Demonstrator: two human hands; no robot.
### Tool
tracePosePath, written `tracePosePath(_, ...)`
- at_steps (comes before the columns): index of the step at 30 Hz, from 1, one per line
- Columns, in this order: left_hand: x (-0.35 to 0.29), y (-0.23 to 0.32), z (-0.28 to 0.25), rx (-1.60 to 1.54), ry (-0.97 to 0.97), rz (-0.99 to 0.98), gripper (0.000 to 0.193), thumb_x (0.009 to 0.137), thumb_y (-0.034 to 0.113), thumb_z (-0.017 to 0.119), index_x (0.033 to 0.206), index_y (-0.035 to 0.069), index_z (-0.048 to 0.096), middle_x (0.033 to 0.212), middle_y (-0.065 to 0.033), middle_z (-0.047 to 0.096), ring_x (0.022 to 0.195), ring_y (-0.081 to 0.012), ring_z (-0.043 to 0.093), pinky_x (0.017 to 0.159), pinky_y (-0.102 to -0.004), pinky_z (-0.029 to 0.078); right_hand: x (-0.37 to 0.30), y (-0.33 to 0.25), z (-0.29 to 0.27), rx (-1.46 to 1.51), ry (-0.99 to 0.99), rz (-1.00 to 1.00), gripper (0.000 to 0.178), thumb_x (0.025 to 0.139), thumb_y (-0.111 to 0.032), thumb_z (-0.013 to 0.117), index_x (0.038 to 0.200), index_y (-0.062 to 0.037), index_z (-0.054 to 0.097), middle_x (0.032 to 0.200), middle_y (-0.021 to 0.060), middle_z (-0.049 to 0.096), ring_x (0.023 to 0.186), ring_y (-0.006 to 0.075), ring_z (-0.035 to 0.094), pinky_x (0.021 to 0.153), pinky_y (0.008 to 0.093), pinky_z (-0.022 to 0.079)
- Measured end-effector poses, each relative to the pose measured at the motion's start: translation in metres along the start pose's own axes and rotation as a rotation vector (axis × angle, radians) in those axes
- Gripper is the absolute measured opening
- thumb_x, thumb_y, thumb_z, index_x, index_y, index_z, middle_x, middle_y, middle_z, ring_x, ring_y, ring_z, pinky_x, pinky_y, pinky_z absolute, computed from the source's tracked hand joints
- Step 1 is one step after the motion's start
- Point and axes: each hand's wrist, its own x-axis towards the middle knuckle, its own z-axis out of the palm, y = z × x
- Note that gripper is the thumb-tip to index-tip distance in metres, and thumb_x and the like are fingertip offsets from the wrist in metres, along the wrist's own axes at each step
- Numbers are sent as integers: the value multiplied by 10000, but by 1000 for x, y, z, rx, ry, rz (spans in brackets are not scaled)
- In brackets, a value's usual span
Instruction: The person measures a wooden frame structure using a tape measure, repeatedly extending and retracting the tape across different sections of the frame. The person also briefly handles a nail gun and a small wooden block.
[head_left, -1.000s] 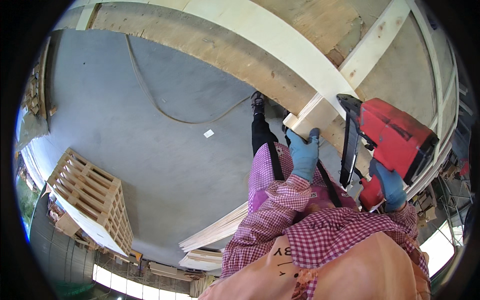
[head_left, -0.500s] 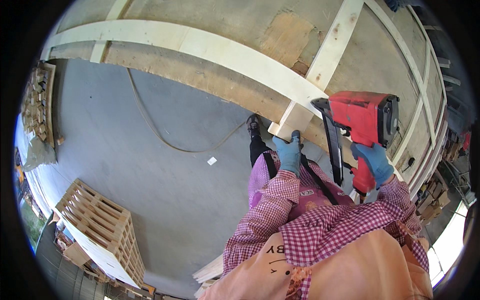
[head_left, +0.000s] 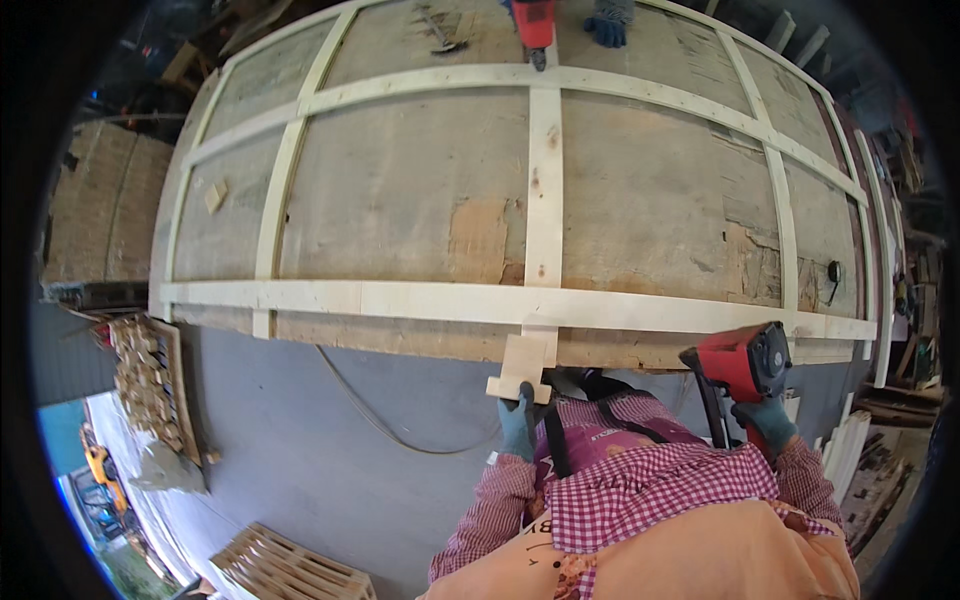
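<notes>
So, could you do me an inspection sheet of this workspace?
Surface: large worn board, patchy in places, with pale slats laid across it in a grid.
Job's things: stepped wood piece at the board's near edge; red nail gun.
Clutter: small wood offcut on the board's left; small dark object on its right, too small to identify.
Grips: left grip, gloved, holds the wood piece; right grip, gloved, holds the nail gun.
Cables: one hose or cable, curved across the floor.
Surroundings: another person's gloved hand and second red tool at the far side; slatted pallet lower left.
</notes>
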Motion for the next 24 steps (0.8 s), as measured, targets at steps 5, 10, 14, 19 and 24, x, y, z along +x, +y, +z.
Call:
tracePosePath(5, 9, 1, 17, 72, 8, 233, 477, 860, 228, 664, 1228, 54, 415, 1105, -108, 553, 891, -247, 611, 692, -393, 581, -11, 74, -34, 62, 110, 43, 319, 672, -81, 686, 966, -14, 582, 778, 59, 599, 635, 159, 566, 524, 298, 455)
tracePosePath(10, -4, 22, 122, 149, -52, 99, 394, 881, 239, 637, 1178, 53, 456, 1052, -92, 583, 850, -214, 622, 657, -374, 576, -14, 127, -49, 108, 169, 50, 323, 667, -103, 685, 961, -15, 584, 812, 71, 599, 643, 175, 563, 531, 308, 457)
tracePosePath(14, 2, 9, 193, 208, -150, -83, 386, 848, 328, 673, 1084, 58, 530, 892, -68, 622, 720, -197, 648, 551, -316, 547, -11, 150, -47, 118, 218, 83, 339, 662, -133, 690, 962, -12, 586, 827, 90, 600, 667, 197, 567, 555, 323, 458)
tracePosePath(19, 59, -35, 254, 308, -305, -92, 392, 823, 348, 693, 1037, 51, 552, 845, -79, 628, 619, -184, 639, 471, -298, 524, -3, 166, -45, 119, 229, 117, 362, 656, -170, 696, 962, -9, 588, 845, 114, 602, 698, 225, 571, 585, 342, 460)
tracePosePath(24, 74, -90, 328, 275, -427, -102, 354, 828, 283, 698, 1055, 76, 522, 869, -60, 623, 603, -188, 619, 450, -327, 508, -14, 198, -67, 173, 306, 179, 389, 650, -206, 702, 963, -6, 589, 864, 137, 604, 729, 253, 575, 614, 361, 462)
